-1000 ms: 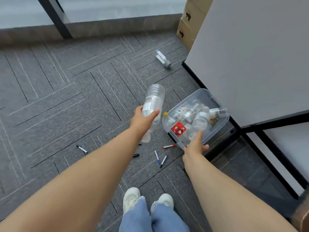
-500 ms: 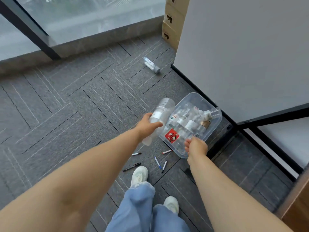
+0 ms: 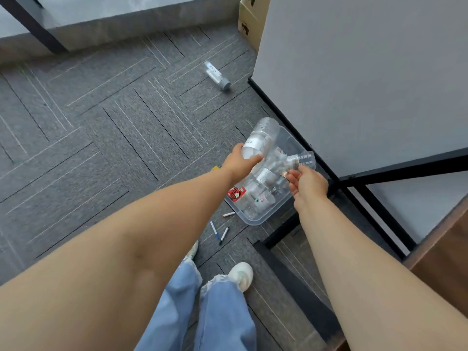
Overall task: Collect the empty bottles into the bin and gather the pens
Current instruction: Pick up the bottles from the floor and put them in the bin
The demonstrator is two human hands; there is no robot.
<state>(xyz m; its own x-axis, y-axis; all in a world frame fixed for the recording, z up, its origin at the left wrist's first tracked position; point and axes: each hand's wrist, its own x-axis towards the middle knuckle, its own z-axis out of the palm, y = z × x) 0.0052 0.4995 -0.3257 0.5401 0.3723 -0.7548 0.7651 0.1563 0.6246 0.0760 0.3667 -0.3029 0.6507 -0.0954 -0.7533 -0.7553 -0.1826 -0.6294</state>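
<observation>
The person's left hand (image 3: 240, 164) is wrapped round a big clear bottle (image 3: 262, 138), thumb on one side and fingers on the other. It holds the bottle above the far left corner of the bin (image 3: 254, 222). The right hand (image 3: 307, 184) reaches over the bin's right side with its fingers curled at the near end of a small bottle (image 3: 302, 158) that lies across the rim. I cannot tell whether it grips that bottle or only touches it.

The left hand hides the big bottle's neck. The clear bottles in the bin run together and are hard to count, though one red label shows. The left wrist covers part of the bin's left wall.

The big bottle is tilted, with its long axis running from the hand up and away and its base pointing to the far right. The small bottle lies roughly level, with its far end towards the white surface (image 3: 354, 72) that stands just beside the bin.

On the carpet floor (image 3: 101, 138), a red pen (image 3: 228, 214), a blue pen (image 3: 214, 229) and a black pen (image 3: 223, 235) lie just in front of the bin. Another bottle, the stray (image 3: 217, 75), lies well beyond it.
</observation>
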